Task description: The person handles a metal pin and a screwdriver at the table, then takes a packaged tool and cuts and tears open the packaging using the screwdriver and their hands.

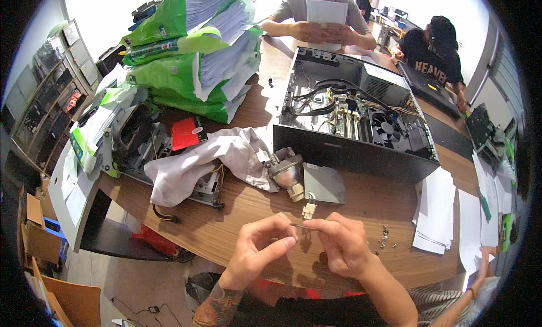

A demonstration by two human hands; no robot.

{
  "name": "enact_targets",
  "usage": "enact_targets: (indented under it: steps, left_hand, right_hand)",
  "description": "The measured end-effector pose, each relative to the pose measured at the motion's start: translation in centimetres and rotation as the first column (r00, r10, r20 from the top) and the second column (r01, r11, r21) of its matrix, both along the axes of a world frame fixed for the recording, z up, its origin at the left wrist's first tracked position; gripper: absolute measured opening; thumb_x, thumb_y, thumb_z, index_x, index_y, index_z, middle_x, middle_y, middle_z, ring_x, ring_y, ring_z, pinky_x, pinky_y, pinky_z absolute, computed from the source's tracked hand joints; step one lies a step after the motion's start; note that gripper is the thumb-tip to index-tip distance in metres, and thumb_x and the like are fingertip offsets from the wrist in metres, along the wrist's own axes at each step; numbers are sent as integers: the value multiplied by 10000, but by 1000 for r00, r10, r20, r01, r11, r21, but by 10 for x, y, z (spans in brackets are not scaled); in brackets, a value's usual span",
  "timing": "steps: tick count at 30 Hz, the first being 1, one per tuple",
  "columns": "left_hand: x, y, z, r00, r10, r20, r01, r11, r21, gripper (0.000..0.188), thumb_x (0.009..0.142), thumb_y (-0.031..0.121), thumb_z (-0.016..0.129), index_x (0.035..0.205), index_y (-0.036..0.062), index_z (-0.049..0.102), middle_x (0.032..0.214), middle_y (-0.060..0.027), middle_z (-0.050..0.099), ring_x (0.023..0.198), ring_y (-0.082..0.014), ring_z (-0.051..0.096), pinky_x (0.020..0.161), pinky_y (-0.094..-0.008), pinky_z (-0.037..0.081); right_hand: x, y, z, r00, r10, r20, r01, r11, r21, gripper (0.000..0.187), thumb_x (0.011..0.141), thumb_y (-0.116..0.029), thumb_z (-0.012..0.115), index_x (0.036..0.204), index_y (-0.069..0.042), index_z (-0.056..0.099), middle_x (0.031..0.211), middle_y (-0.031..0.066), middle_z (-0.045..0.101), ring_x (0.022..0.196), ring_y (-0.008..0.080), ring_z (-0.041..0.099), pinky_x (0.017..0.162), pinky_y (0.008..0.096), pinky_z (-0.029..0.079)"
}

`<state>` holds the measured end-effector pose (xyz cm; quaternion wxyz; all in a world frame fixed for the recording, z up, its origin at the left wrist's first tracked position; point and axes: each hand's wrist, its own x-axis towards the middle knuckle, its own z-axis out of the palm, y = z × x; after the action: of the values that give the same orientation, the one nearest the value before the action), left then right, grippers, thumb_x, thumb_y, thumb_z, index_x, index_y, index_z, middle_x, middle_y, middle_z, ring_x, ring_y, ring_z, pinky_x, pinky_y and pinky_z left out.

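My left hand [258,249] and my right hand [345,248] meet above the table's near edge, fingers curled and pinched. A thin dark piece [299,226] spans the fingertips of both hands, too small to name. Just beyond them is a white plug connector [309,210]. Farther off lies a lamp bulb with a reflector [284,171], its pale base toward me, beside a flat grey plate [324,183]. Several small screws [385,236] are scattered right of my right hand.
An opened computer case [350,109] stands behind the plate. A white cloth [209,163] covers metal parts at left, before tall stacks of paper in green wrapping [169,87]. Paper sheets [436,211] lie at right. One person sits opposite holding a white sheet [326,23]; others are nearby.
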<state>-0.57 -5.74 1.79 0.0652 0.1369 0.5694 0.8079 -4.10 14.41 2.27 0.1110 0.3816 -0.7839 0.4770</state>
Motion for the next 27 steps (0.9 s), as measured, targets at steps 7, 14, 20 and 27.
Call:
enact_targets:
  steps: [7, 14, 20, 27]
  left_hand:
    - [0, -2, -3, 1000, -1, 23, 1, 1000, -9, 90, 901, 41, 601, 965, -22, 604, 953, -24, 550, 918, -99, 522, 814, -247, 421]
    - [1, 3, 0, 996, 37, 76, -33, 998, -57, 85, 901, 38, 611, 965, -17, 600, 947, -25, 554, 916, -92, 534, 783, -232, 440]
    - [-2, 2, -4, 1000, -25, -14, 24, 998, -57, 104, 887, 45, 620, 967, -17, 599, 942, -27, 551, 906, -91, 522, 783, -240, 435]
    - [-1, 2, -2, 999, -34, -13, 33, 996, -78, 108, 882, 48, 631, 966, -13, 603, 924, -15, 546, 869, -79, 505, 742, -223, 412]
  right_hand:
    - [1, 2, -1, 997, -74, -38, 77, 992, 95, 222, 852, -81, 638, 1071, -97, 668, 763, 81, 560, 570, 269, 581, 508, 377, 468]
    - [2, -4, -7, 995, -98, -22, 99, 992, 81, 163, 835, -130, 678, 997, -121, 669, 714, 80, 512, 526, 260, 557, 469, 378, 438]
    - [5, -3, -3, 987, -89, -133, 114, 975, 192, 137, 815, -198, 705, 907, -107, 661, 690, 66, 485, 476, 237, 524, 430, 359, 411]
    - [3, -2, -6, 974, -83, -211, 129, 967, 218, 189, 816, -251, 714, 757, -110, 602, 656, 51, 438, 456, 221, 498, 418, 350, 395]
